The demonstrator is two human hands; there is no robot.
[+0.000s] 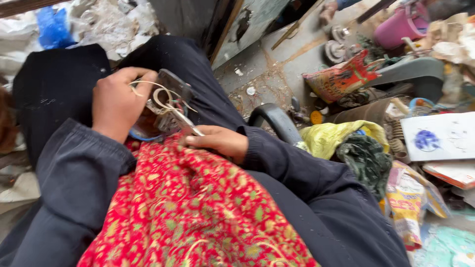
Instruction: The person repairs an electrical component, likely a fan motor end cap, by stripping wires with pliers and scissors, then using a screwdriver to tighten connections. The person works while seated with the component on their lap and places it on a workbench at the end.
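Cracked concrete floor (284, 59) (littered), black plastic chair (271, 118), daylight

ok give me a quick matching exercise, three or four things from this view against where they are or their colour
Things:
1. left hand
2. right hand
3. bucket
4. patterned cloth

Descriptions:
A. pink, far top right on the floor
B. red with gold and green, across the lap
C. closed around pale wires
D. resting low on the cloth's upper edge, by a thin metal tool

Pairs: 1-C, 2-D, 3-A, 4-B
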